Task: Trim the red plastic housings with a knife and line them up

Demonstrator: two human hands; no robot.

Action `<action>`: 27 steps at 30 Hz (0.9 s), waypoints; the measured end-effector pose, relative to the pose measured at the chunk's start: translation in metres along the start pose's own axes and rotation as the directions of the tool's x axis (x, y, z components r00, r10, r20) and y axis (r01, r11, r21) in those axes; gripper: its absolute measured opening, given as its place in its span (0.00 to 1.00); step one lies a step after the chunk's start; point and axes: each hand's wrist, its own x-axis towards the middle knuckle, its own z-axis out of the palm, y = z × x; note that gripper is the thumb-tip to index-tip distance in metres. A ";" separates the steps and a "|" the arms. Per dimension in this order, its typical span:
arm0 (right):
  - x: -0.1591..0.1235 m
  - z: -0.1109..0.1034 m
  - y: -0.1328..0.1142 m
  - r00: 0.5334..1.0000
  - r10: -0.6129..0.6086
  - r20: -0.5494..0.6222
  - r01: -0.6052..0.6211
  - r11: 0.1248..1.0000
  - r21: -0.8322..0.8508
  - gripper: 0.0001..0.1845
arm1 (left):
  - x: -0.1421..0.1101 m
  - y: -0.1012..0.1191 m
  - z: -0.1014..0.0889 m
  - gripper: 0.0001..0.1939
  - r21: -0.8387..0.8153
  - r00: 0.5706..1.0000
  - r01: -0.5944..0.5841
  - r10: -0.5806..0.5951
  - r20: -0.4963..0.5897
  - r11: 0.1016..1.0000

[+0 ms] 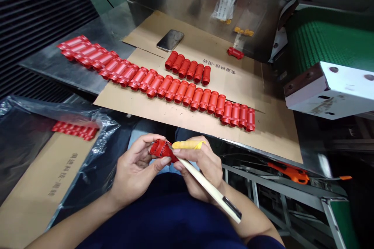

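1. A red ribbed plastic part [161,150] is held above the lap between both hands. It is judged light and stiff, best gripped by its ribbed barrel.
2. The left hand [136,171] is curled narrowly around the part.
3. The right hand [201,167] is closed on a cream-handled tool [204,184], whose tip is set against the part. A yellow finger cot [187,144] is worn on one finger.
4. Rows of similar red parts [187,95] are laid on a cardboard sheet [181,114], and more are seen inside a clear plastic bag [99,124].

Plastic cylinders [181,91] lie in rows on cardboard [263,136] — a phone [170,40] behind them, a conveyor [330,42] to the right.
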 end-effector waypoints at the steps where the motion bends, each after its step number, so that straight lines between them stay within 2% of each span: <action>1: 0.000 0.000 0.001 1.000 0.022 0.015 -0.023 1.000 0.016 0.10 | 0.000 -0.001 0.000 0.17 0.000 1.000 -0.005 0.005 -0.002 1.000; 4: -0.001 0.000 0.004 0.995 0.059 0.082 -0.063 0.997 0.040 0.12 | 0.000 -0.004 0.001 0.18 0.015 0.999 -0.027 0.028 -0.034 1.000; 9: -0.009 0.009 0.014 0.983 -0.124 0.134 0.148 0.971 -0.189 0.18 | -0.001 -0.007 0.004 0.19 0.036 0.993 -0.070 0.073 -0.091 0.997; 12: -0.011 0.013 0.015 0.982 -0.136 0.128 0.163 0.959 -0.230 0.18 | -0.001 -0.004 0.004 0.18 -0.011 0.994 -0.078 0.077 -0.081 0.997; 17: -0.009 0.008 0.010 0.999 -0.025 0.034 0.024 0.999 0.028 0.11 | -0.001 -0.002 0.001 0.16 -0.105 0.998 -0.059 0.058 -0.021 0.993; 20: -0.012 0.000 0.009 0.986 0.166 0.018 -0.166 0.968 0.190 0.09 | -0.001 -0.006 -0.004 0.16 -0.171 0.999 -0.027 0.030 0.015 0.985; 23: -0.018 -0.005 0.013 0.930 0.365 0.037 -0.342 0.824 0.451 0.10 | 0.000 -0.010 -0.009 0.16 -0.247 0.998 0.009 0.004 0.055 0.969; 27: -0.021 -0.007 0.023 0.906 0.419 0.062 -0.343 0.640 0.687 0.13 | 0.005 -0.010 -0.009 0.14 -0.335 0.997 0.057 -0.034 0.073 0.941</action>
